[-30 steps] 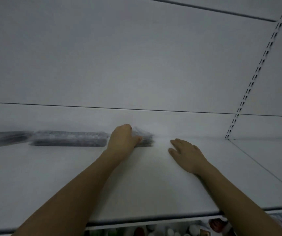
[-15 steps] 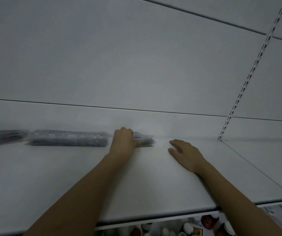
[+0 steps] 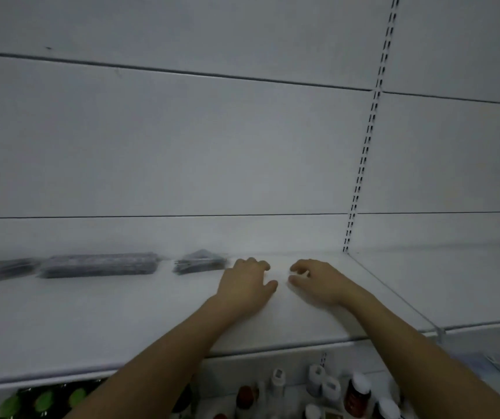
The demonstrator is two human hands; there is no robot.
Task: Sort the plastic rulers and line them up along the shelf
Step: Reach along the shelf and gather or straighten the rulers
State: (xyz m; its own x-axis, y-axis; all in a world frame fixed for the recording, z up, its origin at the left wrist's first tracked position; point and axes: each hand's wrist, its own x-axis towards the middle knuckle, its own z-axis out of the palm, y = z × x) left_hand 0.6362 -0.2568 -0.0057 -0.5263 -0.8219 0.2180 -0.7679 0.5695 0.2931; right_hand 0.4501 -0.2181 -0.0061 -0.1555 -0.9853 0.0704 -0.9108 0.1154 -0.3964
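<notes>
Plastic was out of both palms: the left hand (image 3: 244, 287) lay on the shelf (image 3: 121, 322) with fingers loosely bent, holding nothing, just right of the nearest rulers (image 3: 199, 262). The right hand (image 3: 318, 282) rested close beside it, likewise loose and holding nothing. More rulers (image 3: 99, 265) lay in a row along the back wall (image 3: 182, 146), blurred. They looked light, stiff and slippery; gripping a bundle across its long edges seemed best.

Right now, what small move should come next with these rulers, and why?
Probably nudge the short ruler bundle left toward the longer ruler bundle: a gap separates them on the shelf, and the left hand rests empty beside it.
</notes>
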